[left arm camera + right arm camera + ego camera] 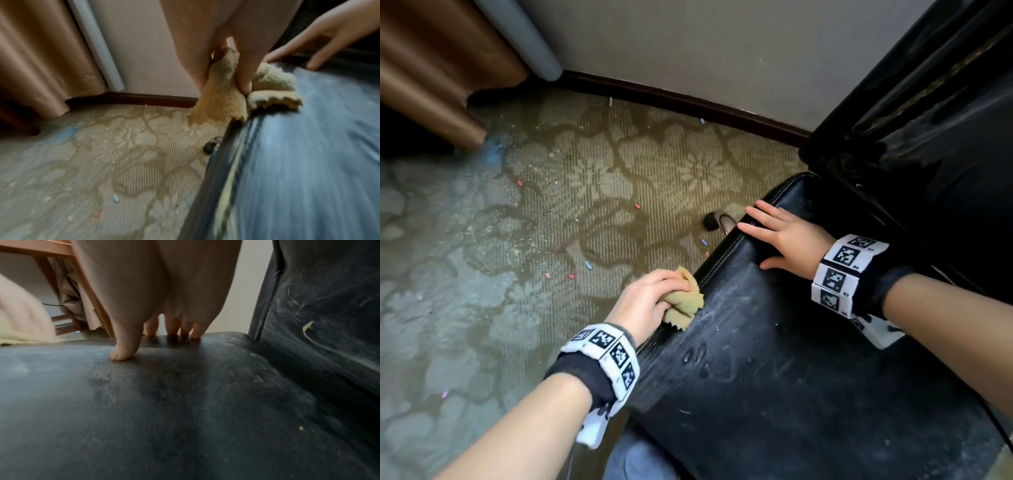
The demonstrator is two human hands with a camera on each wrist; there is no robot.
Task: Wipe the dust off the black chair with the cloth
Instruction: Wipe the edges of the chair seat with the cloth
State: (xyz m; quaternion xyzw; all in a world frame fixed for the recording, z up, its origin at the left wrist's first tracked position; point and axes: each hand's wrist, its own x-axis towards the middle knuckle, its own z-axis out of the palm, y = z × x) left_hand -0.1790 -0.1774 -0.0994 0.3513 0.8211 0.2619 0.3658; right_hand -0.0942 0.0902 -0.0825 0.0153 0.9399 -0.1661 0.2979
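Note:
The black chair's dusty seat (774, 359) fills the lower right of the head view, its backrest (928, 120) rising at the upper right. My left hand (650, 299) grips a bunched yellow cloth (685, 301) at the seat's left edge; the cloth (267, 84) lies partly on the seat (308, 162) and partly hangs over its rim. My right hand (780, 233) rests flat on the seat's far left corner, fingers straight and spread. In the right wrist view the thumb and fingertips (121, 353) press the dusty seat (185, 402).
A patterned carpet (551, 222) with small coloured scraps lies left of the chair. A brown curtain (431, 68) hangs at the upper left, beside a beige wall with a dark skirting board (671, 99). A chair caster (714, 221) shows under the seat edge.

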